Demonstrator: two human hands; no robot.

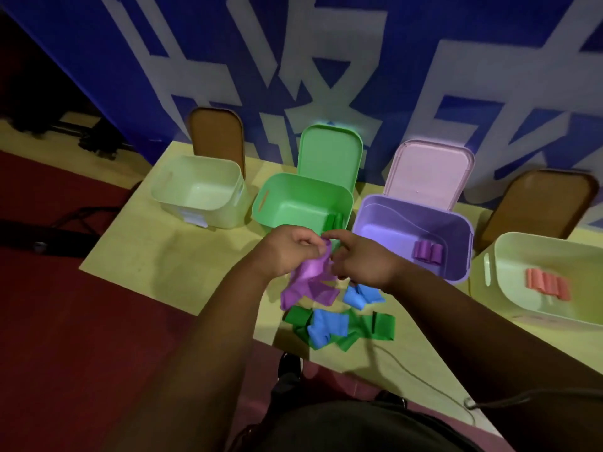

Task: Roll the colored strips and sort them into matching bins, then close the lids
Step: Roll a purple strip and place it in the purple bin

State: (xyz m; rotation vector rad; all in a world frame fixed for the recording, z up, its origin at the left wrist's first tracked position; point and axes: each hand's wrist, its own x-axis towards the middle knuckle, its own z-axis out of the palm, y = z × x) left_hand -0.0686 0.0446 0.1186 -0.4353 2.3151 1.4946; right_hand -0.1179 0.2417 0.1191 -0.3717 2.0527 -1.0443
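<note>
My left hand point(288, 247) and my right hand point(360, 261) both pinch the top end of a purple strip point(308, 282), which hangs crumpled above the table. Below it lie loose blue strips point(359, 296) and green strips point(380, 324) in a heap. The green bin point(277, 203) holds a green roll point(334, 220) at its right wall. In the purple bin point(391, 220) sit purple rolls point(428, 252). Both bins have their lids raised behind them. A pale bin point(509, 256) at the right holds red rolls point(548, 283).
Another pale green bin point(169, 194) stands at the far left with nothing visible inside. Brown lids point(217, 135) lean behind the pale bins. The yellow table point(146, 256) ends near my body, where a cable point(424, 373) runs. A blue banner fills the back.
</note>
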